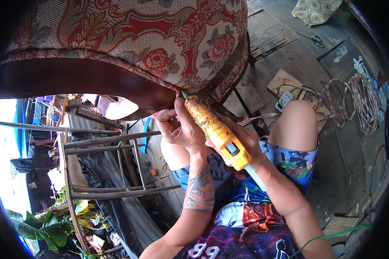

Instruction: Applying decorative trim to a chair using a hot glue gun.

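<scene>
My right hand (242, 136) is wrapped round a yellow hot glue gun (205, 121), its barrel smeared with brown residue. A pale glue stick (256, 178) pokes out of the gun's rear end. The nozzle meets the lower edge of a chair seat covered in red and cream floral fabric (160, 39). Beside the nozzle, my left hand (181, 125) has its thumb raised to the edge and its fingers curled in, closed on the fabric trim (160, 82) that runs along the seat. Part of the trim is hidden by the fingers. Dark wood (90, 80) shows below it.
A metal frame with rungs (103, 194) stands at the left, near green leaves (43, 228). On the worn wooden floor to the right are a white power strip (284, 101), a coiled patterned cord (361, 103) and scissors (316, 40). A green cord (341, 233) crosses at lower right.
</scene>
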Demonstrator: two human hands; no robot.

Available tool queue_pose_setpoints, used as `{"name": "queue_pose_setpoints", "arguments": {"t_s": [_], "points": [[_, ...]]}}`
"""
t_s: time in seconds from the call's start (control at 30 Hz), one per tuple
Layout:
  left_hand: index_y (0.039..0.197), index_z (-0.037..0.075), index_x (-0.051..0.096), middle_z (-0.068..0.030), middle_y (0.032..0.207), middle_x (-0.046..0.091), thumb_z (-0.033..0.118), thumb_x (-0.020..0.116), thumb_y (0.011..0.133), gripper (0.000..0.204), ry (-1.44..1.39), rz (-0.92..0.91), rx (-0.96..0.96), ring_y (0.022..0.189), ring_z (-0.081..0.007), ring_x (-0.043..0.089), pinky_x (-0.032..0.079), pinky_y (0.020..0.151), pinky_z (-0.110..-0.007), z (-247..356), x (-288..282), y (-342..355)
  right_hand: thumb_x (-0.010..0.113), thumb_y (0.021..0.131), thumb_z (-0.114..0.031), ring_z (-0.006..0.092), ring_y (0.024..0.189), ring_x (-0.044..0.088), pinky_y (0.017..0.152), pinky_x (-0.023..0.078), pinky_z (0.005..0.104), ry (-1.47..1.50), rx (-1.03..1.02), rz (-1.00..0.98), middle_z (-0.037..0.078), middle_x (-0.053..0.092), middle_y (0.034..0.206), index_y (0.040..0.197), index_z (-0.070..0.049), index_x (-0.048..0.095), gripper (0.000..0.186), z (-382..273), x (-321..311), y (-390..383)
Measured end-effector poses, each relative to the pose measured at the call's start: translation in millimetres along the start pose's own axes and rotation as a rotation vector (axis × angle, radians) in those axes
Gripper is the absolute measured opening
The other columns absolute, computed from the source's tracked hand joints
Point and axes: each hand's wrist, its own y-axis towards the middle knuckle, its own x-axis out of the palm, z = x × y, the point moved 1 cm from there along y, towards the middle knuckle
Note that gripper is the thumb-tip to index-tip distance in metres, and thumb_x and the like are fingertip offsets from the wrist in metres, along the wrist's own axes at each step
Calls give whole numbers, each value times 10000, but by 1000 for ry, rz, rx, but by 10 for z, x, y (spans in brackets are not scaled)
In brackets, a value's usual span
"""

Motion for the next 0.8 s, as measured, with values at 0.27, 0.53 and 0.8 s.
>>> {"name": "queue_pose_setpoints", "arguments": {"t_s": [0.27,0.53,0.8], "points": [[831,58,510,5,799,544,41,760,913,263,-19,-19,-15,726,-62,513,432,703,-208,17,-13,9,737,832,-74,300,961,727,805,621,343,9,-14,16,244,647,1244,1283,124,539,531,-21,-1,21],[830,56,505,5,799,542,33,755,915,265,6,-17,-11,726,-62,512,437,705,-208,53,1,4,737,822,-51,299,966,729,816,621,346,3,13,7,240,659,1221,1292,122,539,539,-27,-6,18],[828,53,504,5,795,525,29,757,912,268,44,-11,24,722,-68,483,417,702,-210,26,-29,28,738,820,-49,298,958,729,815,621,346,-7,-12,0,240,660,1215,1281,118,547,527,-34,-4,29]]}}
